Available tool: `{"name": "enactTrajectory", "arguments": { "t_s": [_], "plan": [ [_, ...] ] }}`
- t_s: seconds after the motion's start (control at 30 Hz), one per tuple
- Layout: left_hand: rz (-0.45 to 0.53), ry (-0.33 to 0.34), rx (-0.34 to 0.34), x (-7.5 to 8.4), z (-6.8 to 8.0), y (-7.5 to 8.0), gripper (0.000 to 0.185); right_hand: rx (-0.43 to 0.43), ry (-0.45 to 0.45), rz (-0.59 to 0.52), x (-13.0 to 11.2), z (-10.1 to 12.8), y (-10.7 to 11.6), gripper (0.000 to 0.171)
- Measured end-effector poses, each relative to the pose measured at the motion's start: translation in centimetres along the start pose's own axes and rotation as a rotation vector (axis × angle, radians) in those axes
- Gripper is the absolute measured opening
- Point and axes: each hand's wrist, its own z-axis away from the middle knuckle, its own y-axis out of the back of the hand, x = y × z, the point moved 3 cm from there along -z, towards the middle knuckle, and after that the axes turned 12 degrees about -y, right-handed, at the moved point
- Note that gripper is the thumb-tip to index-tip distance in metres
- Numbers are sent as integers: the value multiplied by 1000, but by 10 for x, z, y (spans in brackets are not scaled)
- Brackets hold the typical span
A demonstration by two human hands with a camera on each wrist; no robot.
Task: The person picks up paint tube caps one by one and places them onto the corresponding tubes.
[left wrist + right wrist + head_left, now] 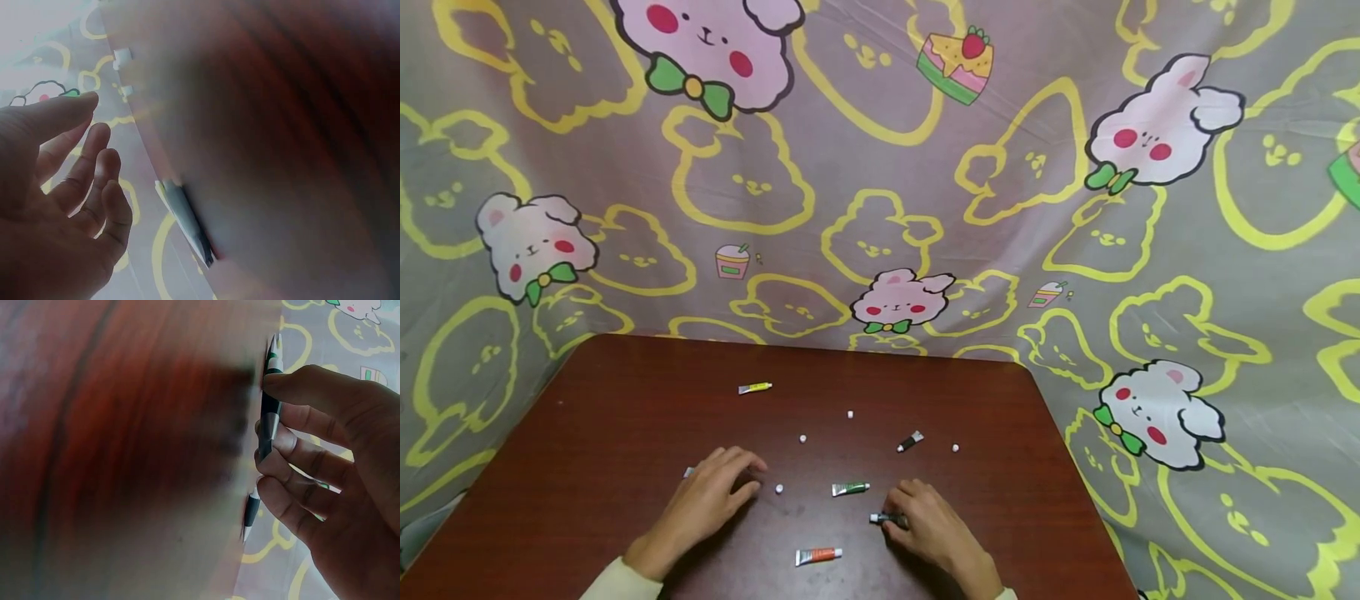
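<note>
Fingertips of my right hand (928, 523) pinch a small dark paint tube (880, 518) near the brown wooden table's (587, 417) front edge, left hand (711, 496) resting loosely open; uncapped, it could smear if squeezed.

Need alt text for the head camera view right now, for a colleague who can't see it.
Two bare hands rest on a dark red wooden table: the right hand pinches a small dark paint tube, the left hand lies open. Yellow, black, green and orange tubes and small white caps lie scattered.

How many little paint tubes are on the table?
6, maybe more hidden: yellow at the back, black, green, orange in front, one held by the right hand, one peeking from under the left hand.
</note>
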Motion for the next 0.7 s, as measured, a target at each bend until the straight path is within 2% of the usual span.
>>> {"name": "enactTrajectory", "arguments": {
  "t_s": [0.17, 0.4, 0.7],
  "plan": [
    [-36, -30, -5, -9, 3, 2, 38, -13, -2, 1, 2, 1, 0, 26],
    [-66, -22, -31, -21, 6, 7, 42, -41, -15, -1, 3, 1, -1, 24],
    [-101, -45, -26, -29, 10, 13, 46, -69, -36, -20, 3, 1, 1, 24]
  ]
}}
